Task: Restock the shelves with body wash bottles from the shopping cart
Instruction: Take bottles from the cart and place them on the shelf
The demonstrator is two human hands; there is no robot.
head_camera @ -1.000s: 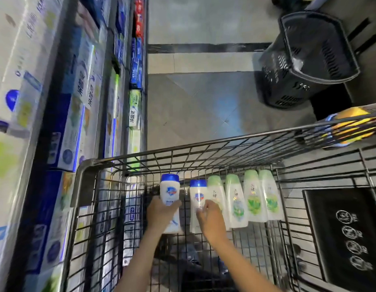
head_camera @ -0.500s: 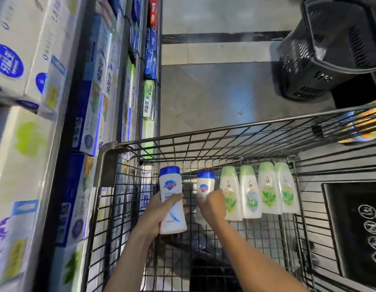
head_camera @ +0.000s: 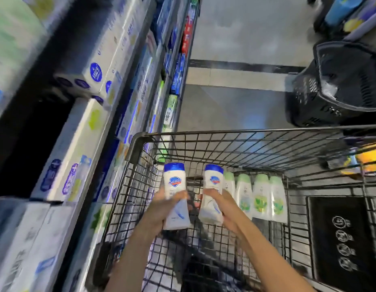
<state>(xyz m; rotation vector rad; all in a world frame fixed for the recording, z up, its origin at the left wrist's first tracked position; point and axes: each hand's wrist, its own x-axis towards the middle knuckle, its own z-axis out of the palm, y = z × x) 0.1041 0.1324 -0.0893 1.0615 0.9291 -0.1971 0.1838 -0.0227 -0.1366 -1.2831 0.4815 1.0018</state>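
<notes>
Gripping one blue-capped bottle apiece, the hands sit low in the picture, around six o'clock. The left hand (head_camera: 164, 209) curls round the lower body of the left bottle (head_camera: 175, 186); the right hand (head_camera: 219, 204) wraps the lower half of the right bottle (head_camera: 211, 194). Both bottles are held cap-up and raised inside the shopping cart (head_camera: 140, 144), which looks like a lift clear of the wire so two can go to the shelf in one trip.

Just beside the right bottle, toward three o'clock, four green-capped bottles (head_camera: 261, 197) stand in a row against the far wall of the cart, upright and touching, so they are easy to take next.

At nine to eleven o'clock the shelves (head_camera: 111, 114) run along the cart, packed with boxed goods. A dark gap (head_camera: 29, 148) at nine o'clock may be a free space, though I cannot tell whether it is meant for these bottles.

At two o'clock a black basket (head_camera: 341, 85) stands on the floor, cut off at the edge. Motion blur smears the fingers and shelf labels; the dark mass on the cart bottom is unclear.
</notes>
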